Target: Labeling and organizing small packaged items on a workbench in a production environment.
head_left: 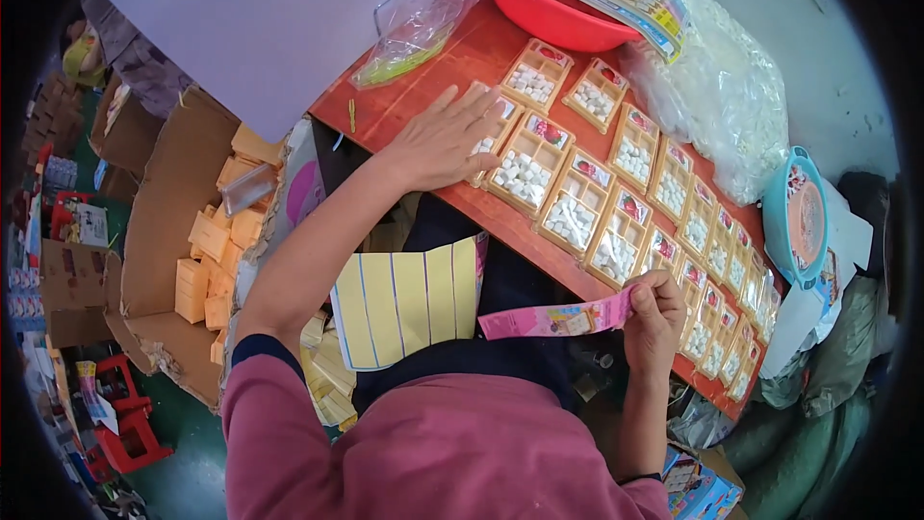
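My left hand (438, 140) lies with fingers stretched out over the end of a tray row, resting on a small plastic tray (488, 143) of white pieces. Between the thumb and fingers of my right hand (654, 321) is one end of a pink printed label strip (558, 320), which stretches leftward above my lap. More orange-rimmed trays (525, 173) stand in two rows along the table, holding white pellets and a red strawberry-pictured part. A yellow backing sheet (409, 303) with lengthwise stripes rests on my lap.
On the red-brown table (409, 116) are a clear plastic bag (414, 39), a red basin (558, 19) with printed sheets on it, and a large bag of white material (722, 87). A blue basin (797, 217) stands right. Left is a cardboard box (159, 221) with orange trays.
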The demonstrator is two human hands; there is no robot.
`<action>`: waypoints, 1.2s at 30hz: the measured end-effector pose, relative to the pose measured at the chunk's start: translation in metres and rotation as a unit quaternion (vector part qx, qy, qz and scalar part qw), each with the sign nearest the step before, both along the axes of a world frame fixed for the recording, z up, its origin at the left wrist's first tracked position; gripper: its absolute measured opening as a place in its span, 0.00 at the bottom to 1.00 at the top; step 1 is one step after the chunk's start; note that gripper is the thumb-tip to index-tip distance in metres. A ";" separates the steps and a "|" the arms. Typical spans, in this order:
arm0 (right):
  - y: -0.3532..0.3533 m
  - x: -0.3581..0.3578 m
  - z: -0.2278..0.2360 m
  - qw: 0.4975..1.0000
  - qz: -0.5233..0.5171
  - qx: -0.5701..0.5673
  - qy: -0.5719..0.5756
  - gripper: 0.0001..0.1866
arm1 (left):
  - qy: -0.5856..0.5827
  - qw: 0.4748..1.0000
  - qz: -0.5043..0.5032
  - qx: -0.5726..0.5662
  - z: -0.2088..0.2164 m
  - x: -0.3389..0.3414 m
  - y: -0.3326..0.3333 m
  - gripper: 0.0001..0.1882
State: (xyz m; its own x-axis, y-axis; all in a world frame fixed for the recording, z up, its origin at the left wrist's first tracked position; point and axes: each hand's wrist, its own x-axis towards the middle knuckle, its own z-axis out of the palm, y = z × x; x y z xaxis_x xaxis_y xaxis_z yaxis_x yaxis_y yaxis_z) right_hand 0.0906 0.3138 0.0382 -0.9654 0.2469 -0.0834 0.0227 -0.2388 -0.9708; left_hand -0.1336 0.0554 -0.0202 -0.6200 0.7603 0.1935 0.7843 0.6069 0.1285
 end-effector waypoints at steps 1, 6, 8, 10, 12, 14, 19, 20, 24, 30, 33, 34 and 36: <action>-0.001 -0.003 0.000 1.000 0.008 -0.009 0.000 0.10 | -0.011 1.000 0.005 -0.020 -0.010 -0.001 0.000 0.36; 0.002 -0.023 -0.001 0.999 0.007 -0.032 -0.002 0.07 | -0.032 0.992 0.123 0.017 -0.016 0.036 0.006 0.37; 0.000 -0.041 -0.001 0.999 0.009 -0.039 0.002 0.07 | -0.031 0.980 0.194 0.018 -0.018 0.056 0.009 0.38; -0.007 -0.062 0.002 0.999 0.025 -0.031 0.015 0.05 | -0.016 0.948 0.315 0.034 -0.022 0.072 0.015 0.39; -0.018 -0.086 0.007 0.998 0.046 -0.040 0.014 0.05 | -0.041 0.938 0.341 0.055 -0.020 0.073 0.018 0.40; -0.029 -0.110 0.011 0.997 0.068 -0.047 0.001 0.05 | -0.041 0.929 0.352 0.104 -0.020 0.069 0.018 0.40; -0.047 -0.154 0.000 0.993 0.098 -0.066 -0.001 0.04 | 0.021 0.911 0.304 0.279 -0.006 0.069 -0.014 0.33; -0.052 -0.162 -0.003 0.994 0.091 -0.066 -0.015 0.04 | 0.018 0.910 0.308 0.279 0.000 0.068 -0.025 0.33; -0.069 -0.187 -0.015 0.995 0.092 -0.034 -0.027 0.05 | -0.312 0.634 0.300 0.641 0.016 0.064 -0.045 0.26; -0.080 -0.202 -0.030 0.994 0.097 0.049 -0.028 0.07 | -0.345 0.676 0.284 0.586 0.000 0.049 -0.052 0.17; -0.082 -0.204 -0.032 0.988 0.104 0.111 -0.029 0.11 | -0.361 0.666 0.281 0.590 -0.003 0.041 -0.057 0.17; -0.083 -0.204 -0.032 0.982 0.107 0.156 -0.029 0.13 | -0.362 0.665 0.281 0.590 -0.005 0.039 -0.058 0.17; -0.086 -0.204 -0.030 0.976 0.108 0.186 -0.027 0.16 | -0.362 0.681 0.271 0.576 -0.007 0.036 -0.062 0.17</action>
State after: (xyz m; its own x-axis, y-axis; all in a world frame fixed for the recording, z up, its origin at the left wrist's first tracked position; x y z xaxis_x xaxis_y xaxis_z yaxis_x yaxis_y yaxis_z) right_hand -0.1137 0.2275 0.0081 -0.9950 0.0608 -0.0787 0.0868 0.1457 -0.9855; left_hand -0.0974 -0.0062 -0.0276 -0.9992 -0.0167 -0.0376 -0.0368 -0.0476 0.9982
